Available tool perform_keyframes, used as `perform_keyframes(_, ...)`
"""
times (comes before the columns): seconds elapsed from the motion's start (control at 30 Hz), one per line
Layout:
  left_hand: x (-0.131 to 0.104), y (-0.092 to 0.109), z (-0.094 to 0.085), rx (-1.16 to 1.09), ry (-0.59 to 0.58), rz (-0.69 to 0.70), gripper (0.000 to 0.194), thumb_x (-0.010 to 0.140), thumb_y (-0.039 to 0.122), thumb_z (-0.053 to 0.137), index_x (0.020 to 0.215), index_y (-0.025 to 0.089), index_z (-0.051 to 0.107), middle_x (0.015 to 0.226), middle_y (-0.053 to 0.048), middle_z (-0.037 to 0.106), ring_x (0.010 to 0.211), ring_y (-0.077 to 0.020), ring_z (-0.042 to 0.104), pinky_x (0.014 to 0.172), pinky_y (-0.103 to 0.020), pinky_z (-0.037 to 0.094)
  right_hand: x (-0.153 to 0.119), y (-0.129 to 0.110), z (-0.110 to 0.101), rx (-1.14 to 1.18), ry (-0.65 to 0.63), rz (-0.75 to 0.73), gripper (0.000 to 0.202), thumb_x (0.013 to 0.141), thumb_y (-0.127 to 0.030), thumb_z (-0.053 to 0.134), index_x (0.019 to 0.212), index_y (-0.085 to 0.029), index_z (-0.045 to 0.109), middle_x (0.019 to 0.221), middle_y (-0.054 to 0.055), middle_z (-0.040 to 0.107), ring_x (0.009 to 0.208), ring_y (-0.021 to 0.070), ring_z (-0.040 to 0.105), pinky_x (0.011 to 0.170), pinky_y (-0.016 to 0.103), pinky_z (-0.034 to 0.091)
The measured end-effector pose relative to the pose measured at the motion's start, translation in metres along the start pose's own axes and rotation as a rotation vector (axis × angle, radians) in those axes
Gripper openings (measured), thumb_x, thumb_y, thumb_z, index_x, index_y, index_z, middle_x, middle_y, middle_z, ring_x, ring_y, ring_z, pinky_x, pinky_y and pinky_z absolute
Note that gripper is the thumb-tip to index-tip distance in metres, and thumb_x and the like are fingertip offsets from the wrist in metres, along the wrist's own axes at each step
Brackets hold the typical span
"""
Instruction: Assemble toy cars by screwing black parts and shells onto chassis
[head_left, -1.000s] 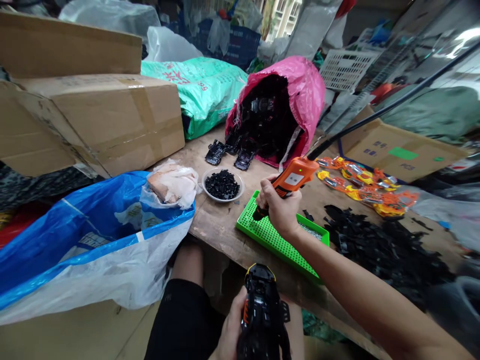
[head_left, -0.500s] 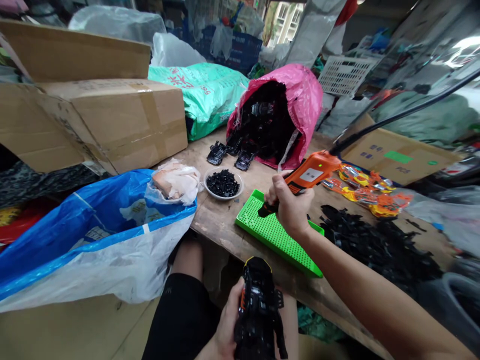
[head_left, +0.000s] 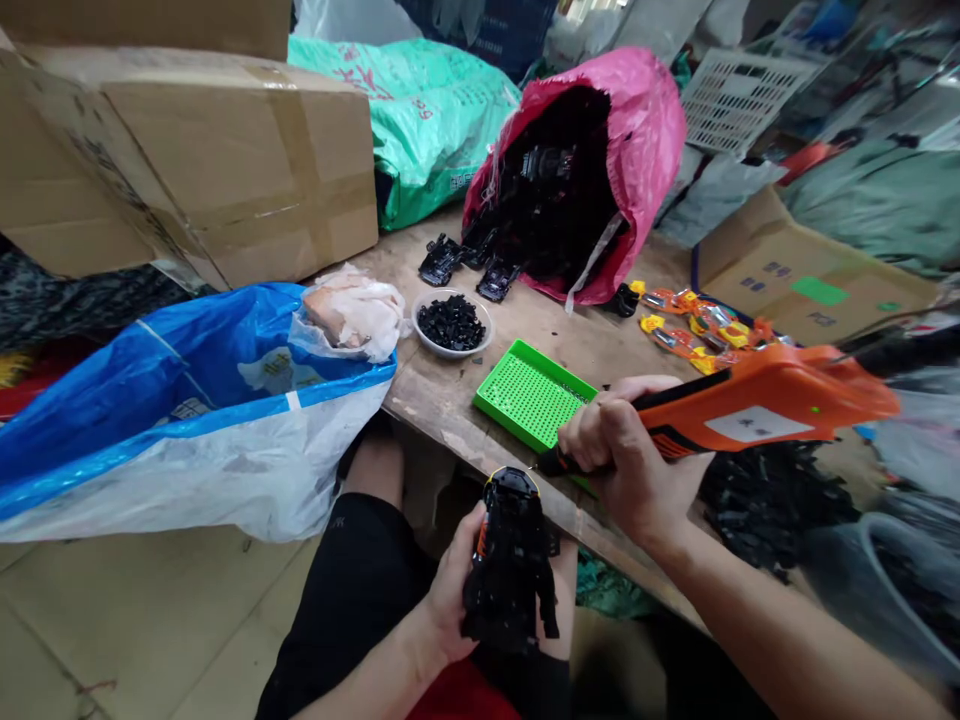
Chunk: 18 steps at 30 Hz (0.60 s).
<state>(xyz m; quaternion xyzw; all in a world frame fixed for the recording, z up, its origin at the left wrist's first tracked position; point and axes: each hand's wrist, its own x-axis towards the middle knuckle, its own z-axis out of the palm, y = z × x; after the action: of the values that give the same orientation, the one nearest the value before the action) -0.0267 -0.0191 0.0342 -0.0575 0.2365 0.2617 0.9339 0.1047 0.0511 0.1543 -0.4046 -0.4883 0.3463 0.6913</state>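
Observation:
My left hand (head_left: 448,590) is closed around the side of a black toy car (head_left: 510,570), held over my lap with its dark underside facing up. A thin yellow line rims its far end, and orange shows along its left side. My right hand (head_left: 641,475) grips an orange electric screwdriver (head_left: 750,400) by its black front part. The screwdriver slants down to the left, its thin bit close to the car's far end. Whether the bit touches the car, I cannot tell. Behind the right hand lies a green perforated tray (head_left: 510,422), partly hidden, with small screws in one corner.
A bowl (head_left: 487,338) of small black parts stands left of the tray. Black car pieces spill from a pink sack (head_left: 649,150). Orange-yellow parts (head_left: 712,330) and a black heap (head_left: 780,510) lie right. A blue-white bag (head_left: 225,480) and cardboard box (head_left: 240,170) are left.
My right hand has brought the screwdriver down and toward me, from above the tray to the car's far end. The car stays in my left hand. The view has tilted downward.

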Motion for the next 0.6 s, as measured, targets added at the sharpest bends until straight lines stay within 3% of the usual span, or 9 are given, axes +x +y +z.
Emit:
perform_keyframes(0.2,0.001,-0.001,0.001,-0.02,0.014,0.014,0.056,0.099,0.054,0.047,0.112,0.006,0.073,0.093,-0.011,0.079,0.079,-0.0183,0.073,0.08,-0.029,0.056,-0.01,-0.005,-0.004,0.048,0.029,0.059,0.023,0.085,-0.03,0.078,0.085,-0.024,0.056,0.049,-0.011,0.045,0.036,0.0072,0.04,0.038,0.023,0.04)
perform_keyframes(0.6,0.0,0.001,0.007,-0.023,-0.025,0.068,0.052,0.102,0.048,0.044,0.111,0.007,0.073,0.097,-0.011,0.078,0.088,-0.0184,0.072,0.09,-0.028,0.054,-0.032,0.001,-0.009,0.06,-0.145,0.063,0.01,0.095,-0.023,0.065,0.086,-0.024,0.06,0.051,-0.009,0.046,0.04,0.0075,0.042,0.044,0.023,0.044)
